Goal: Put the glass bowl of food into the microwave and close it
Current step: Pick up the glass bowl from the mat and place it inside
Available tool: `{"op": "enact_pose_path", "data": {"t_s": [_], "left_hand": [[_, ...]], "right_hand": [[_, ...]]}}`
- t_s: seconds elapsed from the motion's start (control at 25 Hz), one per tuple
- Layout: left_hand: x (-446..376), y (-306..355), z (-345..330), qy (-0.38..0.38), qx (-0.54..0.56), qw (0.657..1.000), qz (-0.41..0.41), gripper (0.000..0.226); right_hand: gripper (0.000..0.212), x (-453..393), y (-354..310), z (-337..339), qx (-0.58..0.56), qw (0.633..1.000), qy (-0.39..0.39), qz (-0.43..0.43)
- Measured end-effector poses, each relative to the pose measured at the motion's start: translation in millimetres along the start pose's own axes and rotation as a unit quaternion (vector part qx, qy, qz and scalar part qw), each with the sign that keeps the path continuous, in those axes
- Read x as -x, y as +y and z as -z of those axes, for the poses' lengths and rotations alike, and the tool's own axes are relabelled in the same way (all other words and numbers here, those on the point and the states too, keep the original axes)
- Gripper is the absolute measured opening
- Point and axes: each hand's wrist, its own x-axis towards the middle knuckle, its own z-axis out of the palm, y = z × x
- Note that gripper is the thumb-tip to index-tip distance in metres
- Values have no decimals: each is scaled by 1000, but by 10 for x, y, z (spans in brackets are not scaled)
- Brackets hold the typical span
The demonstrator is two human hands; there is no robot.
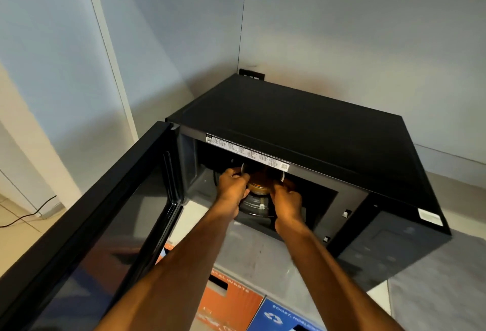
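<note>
A black microwave (302,130) stands on a grey counter in a corner, its door (86,225) swung wide open to the left. Inside the cavity, a glass bowl (260,184) holding brownish food is gripped from both sides. My left hand (232,186) holds its left rim and my right hand (285,199) holds its right rim. The bowl is above the round turntable (253,207); whether it touches the turntable I cannot tell. The far part of the bowl is hidden under the microwave's top edge.
The grey counter (263,249) runs under and in front of the microwave. Below the counter's edge are an orange waste bin (231,301) and a blue recycling bin (281,317). Walls close in behind and to the left. A black cable (29,215) lies on the floor at left.
</note>
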Motion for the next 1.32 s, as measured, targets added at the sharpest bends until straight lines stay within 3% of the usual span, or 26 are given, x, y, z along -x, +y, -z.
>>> {"op": "enact_pose_path", "data": {"t_s": [0.16,0.36,0.6,0.88,1.32], "left_hand": [[-227,-67,-43,3,11,1000,8,32],[-332,-100,-64,3,5,1000,-6,26],[-373,-137,-79,20,-4,999,-27,20],[-381,-168,-88,8,14,999,-39,11],[9,-90,135,12,-60,996,-70,28]], "right_hand": [[15,-83,-29,-54,-19,999,3,-29],[6,-149,2,-69,-41,999,-7,-25],[19,-255,121,-148,-65,996,-16,49],[19,-358,153,-126,-72,996,-19,38],[22,-216,289,-20,8,997,-17,77]]}}
